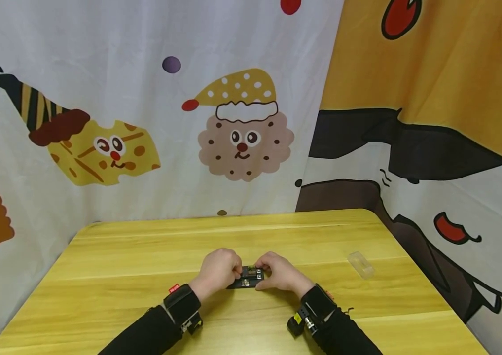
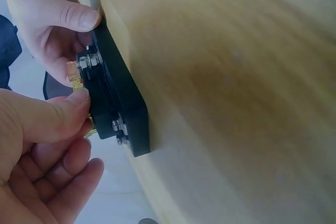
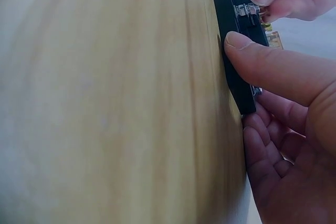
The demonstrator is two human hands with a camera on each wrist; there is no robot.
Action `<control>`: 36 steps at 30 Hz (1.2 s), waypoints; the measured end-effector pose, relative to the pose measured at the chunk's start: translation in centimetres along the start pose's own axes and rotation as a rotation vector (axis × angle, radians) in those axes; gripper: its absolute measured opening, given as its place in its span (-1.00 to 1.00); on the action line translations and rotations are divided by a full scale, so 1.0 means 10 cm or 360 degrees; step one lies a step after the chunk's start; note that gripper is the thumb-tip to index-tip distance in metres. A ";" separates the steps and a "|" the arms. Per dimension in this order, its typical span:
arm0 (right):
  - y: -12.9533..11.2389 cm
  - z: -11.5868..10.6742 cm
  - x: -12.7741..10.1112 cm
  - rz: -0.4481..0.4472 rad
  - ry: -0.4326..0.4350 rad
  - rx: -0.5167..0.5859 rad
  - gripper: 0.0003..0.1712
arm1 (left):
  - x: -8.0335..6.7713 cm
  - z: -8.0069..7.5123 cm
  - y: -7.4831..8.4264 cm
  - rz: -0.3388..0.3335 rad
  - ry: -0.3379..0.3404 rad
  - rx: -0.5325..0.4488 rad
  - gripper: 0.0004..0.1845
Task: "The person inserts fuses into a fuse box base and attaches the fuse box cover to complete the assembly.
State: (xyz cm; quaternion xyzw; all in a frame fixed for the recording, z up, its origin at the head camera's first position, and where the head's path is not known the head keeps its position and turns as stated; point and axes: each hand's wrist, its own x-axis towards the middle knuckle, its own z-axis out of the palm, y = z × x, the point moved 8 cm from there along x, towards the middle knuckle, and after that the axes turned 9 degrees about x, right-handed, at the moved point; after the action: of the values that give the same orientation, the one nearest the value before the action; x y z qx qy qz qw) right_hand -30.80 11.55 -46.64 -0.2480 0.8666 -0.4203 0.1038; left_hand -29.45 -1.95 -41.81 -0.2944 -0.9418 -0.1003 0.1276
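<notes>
Two hands work one black component block (image 1: pixel 246 278) lying flat near the front middle of the desk (image 1: pixel 122 266): left hand (image 1: pixel 219 270) fingers and right hand (image 1: pixel 281 272) fingers pinch its ends, with one clear plastic case (image 1: pixel 360 264) lying well apart to the right

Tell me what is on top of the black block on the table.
Small metal screw terminals and a yellowish part sit on the black block. Both the left hand and right hand cover its ends, hiding the rest.
</notes>
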 end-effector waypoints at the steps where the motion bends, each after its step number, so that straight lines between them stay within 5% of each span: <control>1: 0.00 0.00 0.00 0.0007 -0.0002 -0.0001 -0.50 | 0.00 0.00 0.00 0.0002 -0.0003 0.0004 -0.81; 20: 0.02 0.01 0.01 0.0049 -0.0005 0.0027 -0.51 | 0.00 0.05 -0.01 0.0012 0.0008 0.0054 -0.83; 27: 0.03 0.02 0.01 0.0034 -0.0006 0.0011 -0.52 | -0.06 0.00 0.04 0.0115 0.0058 0.0111 -0.87; 36: 0.05 0.02 0.03 0.0004 -0.0011 -0.0041 -0.50 | -0.14 -0.07 -0.16 -0.0061 0.0013 -0.0037 -0.80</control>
State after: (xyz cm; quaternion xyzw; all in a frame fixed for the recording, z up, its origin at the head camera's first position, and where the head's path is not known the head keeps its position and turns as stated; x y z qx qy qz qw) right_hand -31.15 11.50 -47.11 -0.2499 0.8718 -0.4082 0.1042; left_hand -29.14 -4.14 -41.70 -0.2774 -0.9455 -0.1148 0.1260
